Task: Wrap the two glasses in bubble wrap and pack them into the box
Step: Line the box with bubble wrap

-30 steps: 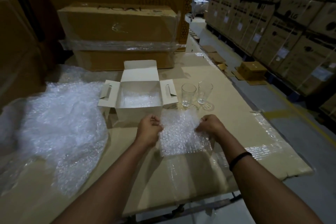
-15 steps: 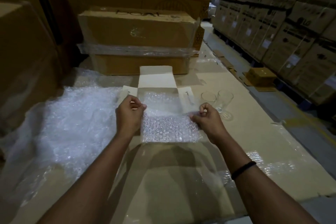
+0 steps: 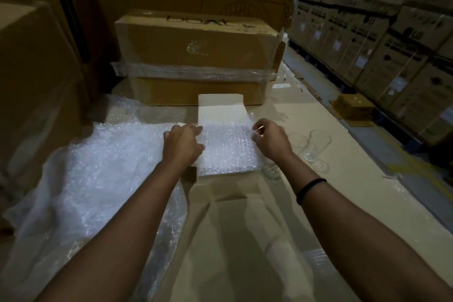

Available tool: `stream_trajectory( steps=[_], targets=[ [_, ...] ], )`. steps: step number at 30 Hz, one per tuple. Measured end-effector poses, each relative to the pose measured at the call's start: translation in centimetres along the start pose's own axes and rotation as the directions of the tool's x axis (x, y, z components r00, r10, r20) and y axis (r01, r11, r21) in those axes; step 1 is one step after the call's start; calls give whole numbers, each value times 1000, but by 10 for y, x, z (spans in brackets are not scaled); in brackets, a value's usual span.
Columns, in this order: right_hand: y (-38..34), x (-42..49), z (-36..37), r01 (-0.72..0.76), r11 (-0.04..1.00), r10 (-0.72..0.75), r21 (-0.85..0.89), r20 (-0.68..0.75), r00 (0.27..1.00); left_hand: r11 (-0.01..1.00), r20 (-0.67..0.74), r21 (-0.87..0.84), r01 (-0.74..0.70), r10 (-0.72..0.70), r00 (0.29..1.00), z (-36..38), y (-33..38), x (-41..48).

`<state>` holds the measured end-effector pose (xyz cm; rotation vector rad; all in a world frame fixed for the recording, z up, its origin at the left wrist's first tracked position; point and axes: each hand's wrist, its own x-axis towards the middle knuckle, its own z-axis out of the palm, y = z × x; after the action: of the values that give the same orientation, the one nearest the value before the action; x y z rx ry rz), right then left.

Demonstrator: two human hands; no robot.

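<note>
So the person is holding a bubble wrap sheet (image 3: 226,149) flat over the open white box (image 3: 220,105), which is sitting at 12 o'clock from them on the desk (image 3: 362,198). The left hand (image 3: 182,146) is pinching the sheet's 9 o'clock edge and the right hand (image 3: 269,140) is pinching its 3 o'clock edge. Fingers are curled onto the sheet on both sides, though it's a bit blurry. My guess is they're laying padding in the box before anything goes in, so the task is looking pretty early.

The two glasses (image 3: 318,147) are standing upright on the desk, side by side and nearly touching. They're at 3 o'clock from the right hand, near it, just off the box's right side. Neither one is wearing any wrap.

That's the bit the next move is hanging on, I think. The glasses are lying sideways from the right hand, with their long axis pointing straight up. The right hand is clearly nearer, and the left would be reaching across the box. So a side-on grab by the right hand toward 3 o'clock is looking natural. The two are standing so close that bumping the second is a risk.

The big heap of bubble wrap (image 3: 103,167) is lying at 9 o'clock from the box, closer to the left hand.
</note>
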<state>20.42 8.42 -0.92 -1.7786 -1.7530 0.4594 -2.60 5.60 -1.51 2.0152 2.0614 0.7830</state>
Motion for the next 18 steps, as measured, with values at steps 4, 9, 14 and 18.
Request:
stream_trajectory(
  steps=[4, 9, 14, 18],
  targets=[
    [-5, 15, 15, 81, 952, -53, -297, 102, 993, 922, 108, 371, -113, 78, 991, 8, 4, 17],
    [-7, 25, 17, 240, 799, -95, -551, 279, 956, 803, 236, 537, -260, 152, 960, 15, 4, 31],
    [-13, 37, -5, 412, 726, -206, -551, 397, 895, 840, 208, 461, -285, 210, 955, 13, 1, 37],
    [-26, 44, 8, 583, 610, -255, -537, 563, 786, 769, 372, 442, -462, 312, 874, 25, 11, 40]
  ],
)
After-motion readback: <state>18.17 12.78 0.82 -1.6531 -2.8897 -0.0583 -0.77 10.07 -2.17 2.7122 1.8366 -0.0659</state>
